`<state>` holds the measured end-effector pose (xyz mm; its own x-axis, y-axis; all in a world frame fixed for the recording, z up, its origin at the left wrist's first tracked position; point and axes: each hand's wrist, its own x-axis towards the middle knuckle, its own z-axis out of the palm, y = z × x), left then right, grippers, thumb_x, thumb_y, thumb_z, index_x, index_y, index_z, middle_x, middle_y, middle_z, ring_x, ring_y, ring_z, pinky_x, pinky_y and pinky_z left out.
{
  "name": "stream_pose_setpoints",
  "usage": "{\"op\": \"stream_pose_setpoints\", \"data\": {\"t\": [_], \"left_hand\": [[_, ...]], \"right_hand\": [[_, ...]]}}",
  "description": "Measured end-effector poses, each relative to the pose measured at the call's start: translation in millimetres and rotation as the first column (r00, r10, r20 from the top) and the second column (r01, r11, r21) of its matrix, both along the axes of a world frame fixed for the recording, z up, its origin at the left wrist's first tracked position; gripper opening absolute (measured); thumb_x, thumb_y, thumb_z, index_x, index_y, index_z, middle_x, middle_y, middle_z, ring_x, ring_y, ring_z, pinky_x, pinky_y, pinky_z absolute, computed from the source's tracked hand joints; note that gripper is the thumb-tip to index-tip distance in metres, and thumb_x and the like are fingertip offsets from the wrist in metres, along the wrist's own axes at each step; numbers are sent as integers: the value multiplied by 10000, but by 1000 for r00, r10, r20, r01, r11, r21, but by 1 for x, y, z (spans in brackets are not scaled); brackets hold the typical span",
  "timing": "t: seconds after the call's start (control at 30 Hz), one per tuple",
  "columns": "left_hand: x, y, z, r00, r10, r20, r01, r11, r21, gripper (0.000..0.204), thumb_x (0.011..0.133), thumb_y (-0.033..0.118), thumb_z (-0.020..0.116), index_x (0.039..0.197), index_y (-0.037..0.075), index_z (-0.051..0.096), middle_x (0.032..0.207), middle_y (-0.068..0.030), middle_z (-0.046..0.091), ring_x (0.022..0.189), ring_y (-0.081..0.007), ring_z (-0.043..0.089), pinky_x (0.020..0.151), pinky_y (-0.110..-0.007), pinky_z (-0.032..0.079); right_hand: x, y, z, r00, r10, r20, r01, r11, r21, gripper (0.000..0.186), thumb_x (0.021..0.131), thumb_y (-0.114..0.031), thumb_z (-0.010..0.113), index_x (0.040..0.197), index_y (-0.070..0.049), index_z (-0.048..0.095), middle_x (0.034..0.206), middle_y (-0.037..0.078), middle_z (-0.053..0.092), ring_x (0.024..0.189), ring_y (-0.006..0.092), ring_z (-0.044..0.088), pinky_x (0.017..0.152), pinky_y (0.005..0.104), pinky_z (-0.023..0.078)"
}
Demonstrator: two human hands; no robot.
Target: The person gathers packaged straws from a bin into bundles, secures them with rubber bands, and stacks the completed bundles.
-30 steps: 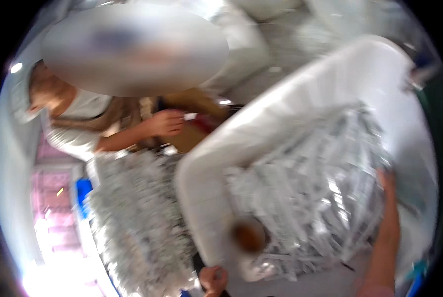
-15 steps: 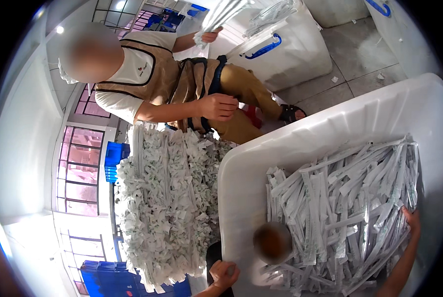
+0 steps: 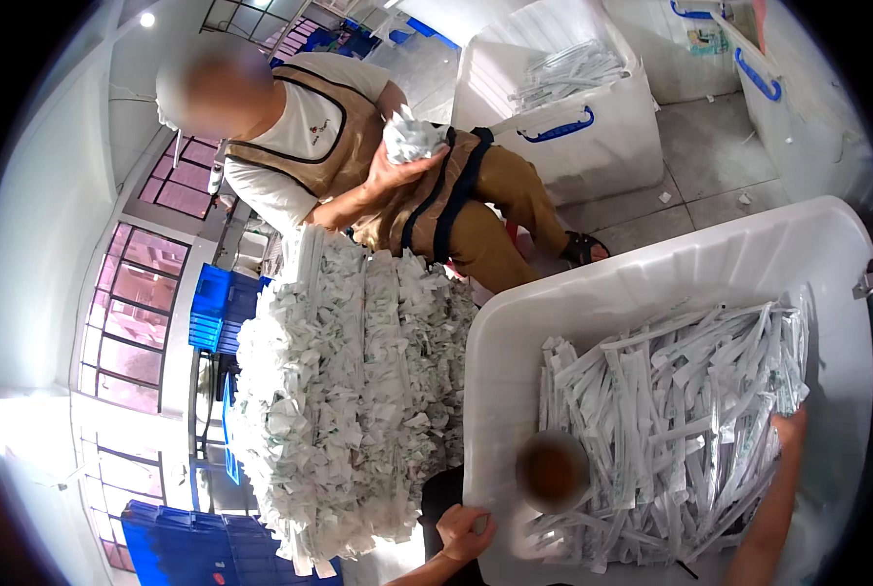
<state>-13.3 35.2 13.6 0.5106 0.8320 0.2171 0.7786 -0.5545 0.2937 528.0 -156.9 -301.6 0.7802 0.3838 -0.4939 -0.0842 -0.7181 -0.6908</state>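
My right hand is inside the large white plastic bin, at the right edge of a heap of long, thin white packets. Its fingers are closed on the packets there, partly hidden among them. Many packets lie loosely crossed, some with clear, shiny sides. My left hand is curled closed beside the bin's near left wall; whatever it may hold is hidden. A blurred round brown patch covers part of the heap's left side.
Left of the bin rises a tall stack of white packets, ends outward. Beyond it a seated co-worker holds a packet bundle. Another white bin with a blue handle holds more packets. Blue crates stand at the left.
The view has shifted. The co-worker's bundle, earlier raised lengthwise at the far side, is now held near the lap, end toward me. My hands keep nearly the same places by the bin.
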Motion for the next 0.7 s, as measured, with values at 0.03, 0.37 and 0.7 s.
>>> {"op": "stream_pose_setpoints", "data": {"t": [0.03, 0.37, 0.7], "left_hand": [[0, -2, 2, 1000, 11, 15, -11, 1000, -7, 128, 556, 63, 666, 648, 104, 588, 491, -21, 471, 402, -188, 404, 401, -295, 328], [-14, -1, -17, 994, -45, 99, 38, 997, 69, 80, 597, 80, 630, 654, 130, 606, 448, -11, 408, 430, -201, 419, 420, -330, 334], [150, -32, 43, 616, -274, 739, 708, 604, -367, 1064, 460, 361, 831, 1268, 17, 230, 1222, -155, 386, 1148, -263, 370, 956, -409, 307]], "right_hand": [[-11, 6, 19, 999, 11, 40, -12, 1000, 28, 688, 515, -139, 628, 1163, 11, 449, 1032, 155, 564, 939, 257, 549, 799, 348, 427], [-70, 1, 206, 871, -310, 382, 169, 917, 360, 527, 562, -126, 717, 1028, 23, 521, 891, 143, 601, 791, 227, 569, 740, 327, 445], [-195, 29, 350, 898, -148, 414, -190, 719, 668, 490, 587, -73, 663, 1044, 18, 514, 887, 112, 608, 811, 168, 572, 722, 295, 450]]}}
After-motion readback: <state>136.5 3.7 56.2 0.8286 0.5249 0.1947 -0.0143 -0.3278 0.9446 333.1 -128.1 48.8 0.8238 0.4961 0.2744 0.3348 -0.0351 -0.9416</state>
